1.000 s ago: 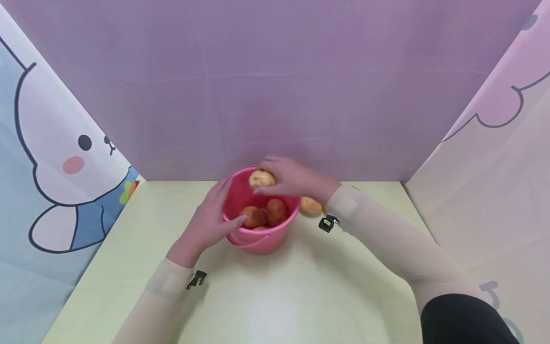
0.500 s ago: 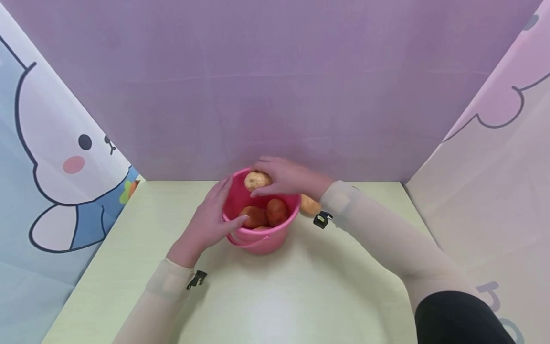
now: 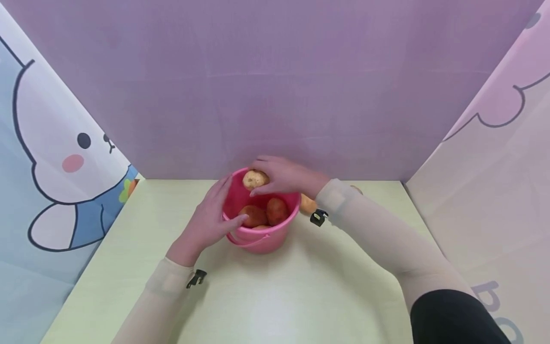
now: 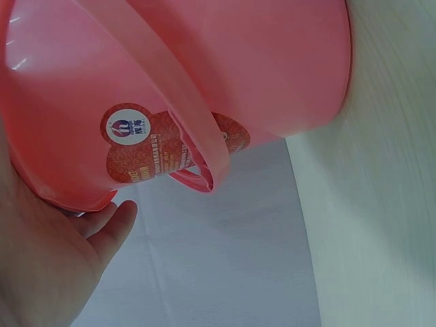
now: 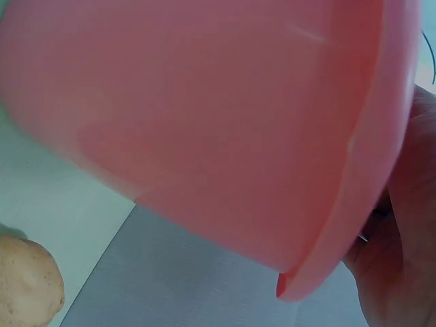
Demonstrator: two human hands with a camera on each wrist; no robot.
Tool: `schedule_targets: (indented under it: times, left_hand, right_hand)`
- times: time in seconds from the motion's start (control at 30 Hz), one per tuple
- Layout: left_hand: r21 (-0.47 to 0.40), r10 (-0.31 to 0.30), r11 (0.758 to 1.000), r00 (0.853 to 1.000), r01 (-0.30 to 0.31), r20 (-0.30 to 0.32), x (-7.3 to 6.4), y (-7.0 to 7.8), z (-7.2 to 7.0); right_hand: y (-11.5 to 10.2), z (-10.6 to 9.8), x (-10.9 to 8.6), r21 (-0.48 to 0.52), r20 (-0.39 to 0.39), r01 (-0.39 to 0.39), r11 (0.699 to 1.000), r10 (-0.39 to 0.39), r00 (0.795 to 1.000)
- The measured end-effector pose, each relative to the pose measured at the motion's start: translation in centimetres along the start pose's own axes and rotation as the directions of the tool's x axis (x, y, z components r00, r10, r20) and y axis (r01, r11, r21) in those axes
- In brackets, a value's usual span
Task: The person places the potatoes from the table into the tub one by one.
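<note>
A pink bucket [image 3: 262, 243] stands near the back of the table. Two potatoes [image 3: 254, 216] show well inside it, and part of another peeks out below them. Over the bucket's far side, my right hand [image 3: 285, 177] pinches a pale potato [image 3: 255, 179] between thumb and fingers. My left hand [image 3: 204, 222] rests against the bucket's left side, fingers extended along the rim and thumb reaching over it. In the left wrist view, fingertips [image 4: 112, 228] stick out past the rim. The right wrist view shows the bucket wall [image 5: 204, 122] but not the held potato.
Right of the bucket lies a loose potato [image 3: 308, 204], partly behind the right wrist. A small piece of something brownish [image 3: 356, 189] shows behind the right sleeve. A purple backdrop [image 3: 275, 95] rises at the table's back edge, with printed cloth [image 3: 73, 210] at the sides.
My right hand has shifted slightly left with its potato, farther over the bucket's opening. My left hand and the bucket have stayed in place.
</note>
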State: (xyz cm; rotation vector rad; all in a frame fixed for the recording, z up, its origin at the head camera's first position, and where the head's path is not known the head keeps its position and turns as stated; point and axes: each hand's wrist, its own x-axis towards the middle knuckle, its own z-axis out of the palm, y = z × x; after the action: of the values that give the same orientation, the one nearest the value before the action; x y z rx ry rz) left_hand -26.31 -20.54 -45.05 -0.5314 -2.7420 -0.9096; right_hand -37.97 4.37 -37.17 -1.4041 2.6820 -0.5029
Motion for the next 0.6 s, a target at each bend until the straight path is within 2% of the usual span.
schedule_targets:
  times: [0.47, 0.6]
  left_hand:
    - [-0.003, 0.014, 1.000, 1.000, -0.014, 0.003, 0.20, 0.03, 0.11]
    - [-0.003, 0.021, 1.000, 1.000, -0.021, 0.000, 0.24, 0.09, 0.10]
  right_hand:
    - [0.34, 0.62, 0.48, -0.046, 0.077, 0.035, 0.998, -0.031, 0.997]
    - [0.43, 0.57, 0.38, -0.042, 0.075, 0.055, 0.998, -0.052, 0.996]
